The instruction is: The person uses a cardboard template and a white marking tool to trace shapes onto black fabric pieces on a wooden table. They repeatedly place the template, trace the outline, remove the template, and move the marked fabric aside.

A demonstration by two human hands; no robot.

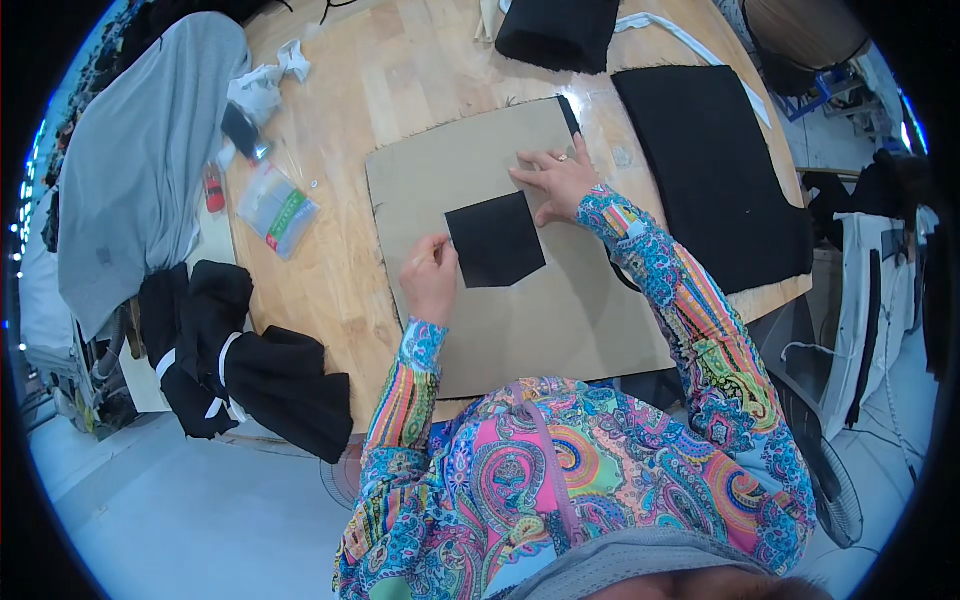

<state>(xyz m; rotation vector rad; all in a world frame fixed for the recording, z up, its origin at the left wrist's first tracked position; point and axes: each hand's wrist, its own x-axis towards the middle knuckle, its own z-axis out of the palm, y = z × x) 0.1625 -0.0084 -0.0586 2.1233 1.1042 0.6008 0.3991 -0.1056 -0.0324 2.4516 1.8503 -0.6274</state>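
Note:
A tan cardboard sheet (410, 180) lies on the wooden table in front of me, with black fabric (570, 112) peeking out at its far right corner. In its middle is a black pocket-shaped area (495, 240); I cannot tell whether this is a piece on top or an opening onto the black fabric. My left hand (430, 275) is closed in a pinch at the left edge of that shape, and what its fingertips hold, if anything, is too small to make out. My right hand (560, 182) rests open on the cardboard, fingers spread, beyond the shape's upper right corner.
Right of the cardboard lies a stack of black fabric (715, 175); a black roll (557, 32) sits at the far edge. Tied black bundles (285, 385) are at the left front. A plastic packet (278, 212), a red object (214, 188) and grey cloth (150, 150) occupy the left.

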